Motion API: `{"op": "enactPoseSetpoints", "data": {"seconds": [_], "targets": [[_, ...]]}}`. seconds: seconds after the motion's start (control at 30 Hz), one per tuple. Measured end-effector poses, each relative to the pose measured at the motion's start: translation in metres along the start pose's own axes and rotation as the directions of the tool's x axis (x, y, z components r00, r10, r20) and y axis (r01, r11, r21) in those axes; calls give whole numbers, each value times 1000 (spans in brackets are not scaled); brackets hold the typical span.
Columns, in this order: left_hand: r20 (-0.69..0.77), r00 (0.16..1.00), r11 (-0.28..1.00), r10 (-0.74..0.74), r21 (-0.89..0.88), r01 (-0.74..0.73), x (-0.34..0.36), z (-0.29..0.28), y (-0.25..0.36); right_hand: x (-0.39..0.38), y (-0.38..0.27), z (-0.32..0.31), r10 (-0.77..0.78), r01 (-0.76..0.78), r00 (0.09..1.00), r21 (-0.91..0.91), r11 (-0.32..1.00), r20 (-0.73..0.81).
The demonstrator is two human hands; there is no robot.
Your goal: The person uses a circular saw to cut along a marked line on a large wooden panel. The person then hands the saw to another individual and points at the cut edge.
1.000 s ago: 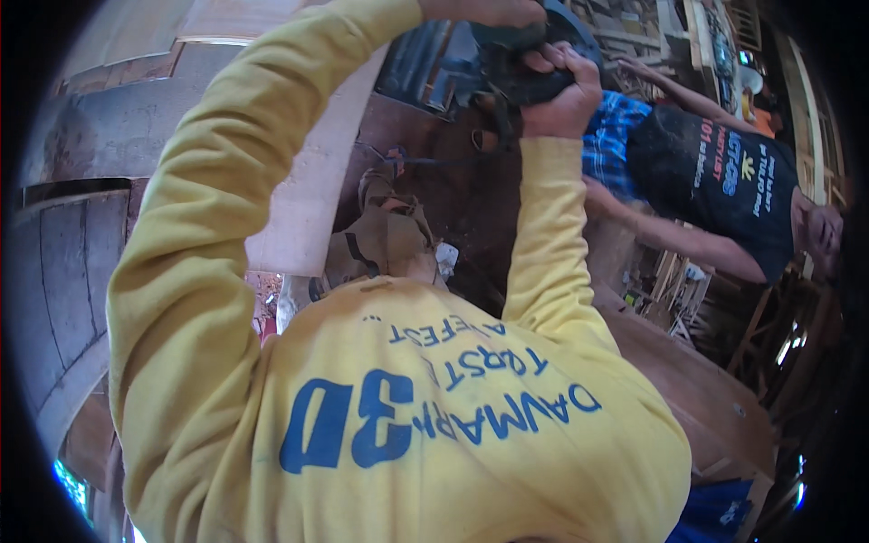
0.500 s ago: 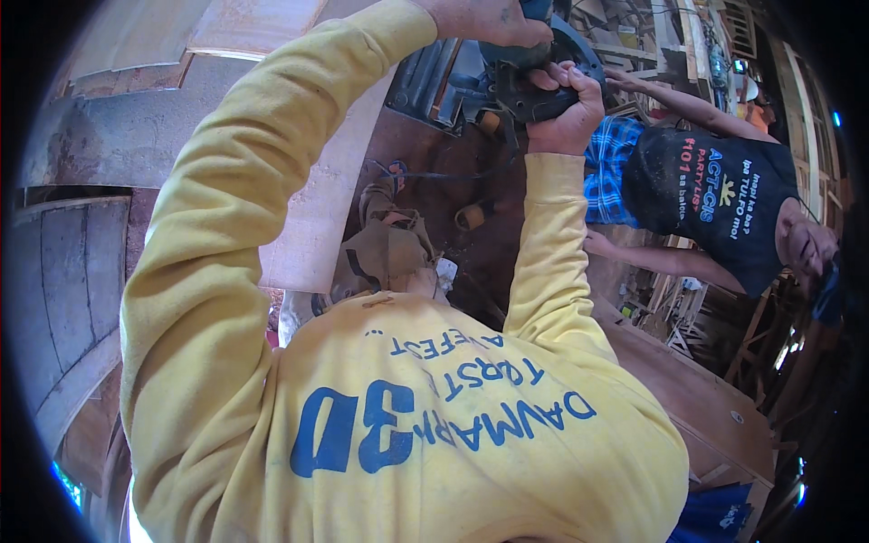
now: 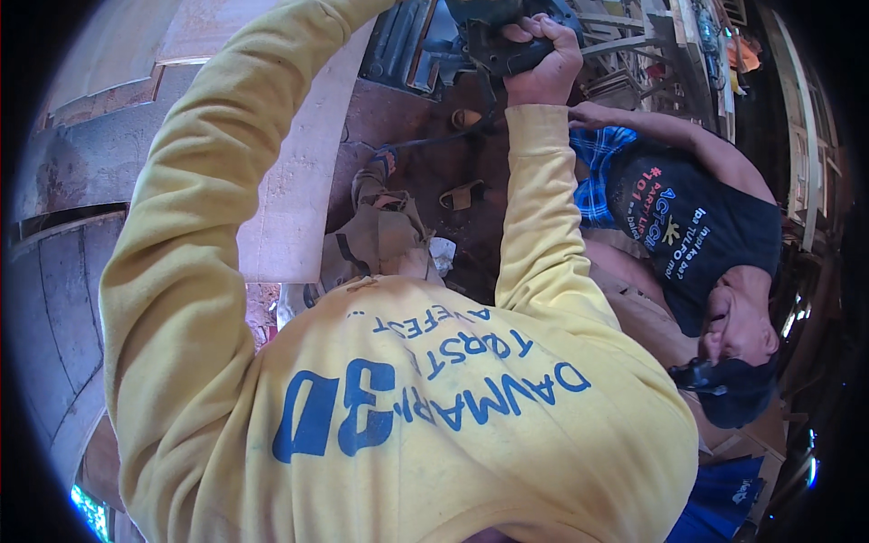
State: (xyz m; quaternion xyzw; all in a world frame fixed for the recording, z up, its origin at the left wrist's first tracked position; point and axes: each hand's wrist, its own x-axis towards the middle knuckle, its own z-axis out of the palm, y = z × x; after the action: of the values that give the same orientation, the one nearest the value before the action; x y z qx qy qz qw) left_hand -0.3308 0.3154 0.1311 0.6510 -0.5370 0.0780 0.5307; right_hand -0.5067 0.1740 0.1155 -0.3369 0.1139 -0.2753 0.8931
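Right hand [image 3: 541, 61] gripping power tool [image 3: 496, 36] — shifted higher since earlier; left hand out of frame.

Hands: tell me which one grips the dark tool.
The person's right hand, in the yellow sleeve; the co-worker's bare-armed hand is off the tool.

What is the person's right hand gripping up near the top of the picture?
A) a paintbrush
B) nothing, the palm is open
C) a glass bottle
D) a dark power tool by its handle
D: the right hand is closed around the dark handle of a power tool, with the fingers wrapped over it and a cable trailing down from it.
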Motion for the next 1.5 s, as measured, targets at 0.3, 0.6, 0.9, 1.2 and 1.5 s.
{"op": "enactPoseSetpoints", "data": {"seconds": [0.3, 0.6, 0.9, 1.2, 1.5], "targets": [[-23, 999, 999, 41, -14, -41, 7, -1, -2, 5, 0, 4, -91, 93, 996, -116, 989, 21], [32, 999, 999, -33, -24, 34, 16, -6, -2, 12, -6, 6, -139, 137, 990, -206, 969, 3], [-3, 1000, 1000, -6, 30, 6, 16, -1, -8, 18, -11, 4, -48, 43, 999, -163, 986, -23], [19, 999, 1000, -30, -7, 30, 25, -5, -7, 25, -12, 3, -33, 31, 999, -116, 993, -12], [21, 999, 999, -50, 14, 50, 24, -3, -10, 25, -8, -1, -59, 54, 998, -138, 989, -36]]}}
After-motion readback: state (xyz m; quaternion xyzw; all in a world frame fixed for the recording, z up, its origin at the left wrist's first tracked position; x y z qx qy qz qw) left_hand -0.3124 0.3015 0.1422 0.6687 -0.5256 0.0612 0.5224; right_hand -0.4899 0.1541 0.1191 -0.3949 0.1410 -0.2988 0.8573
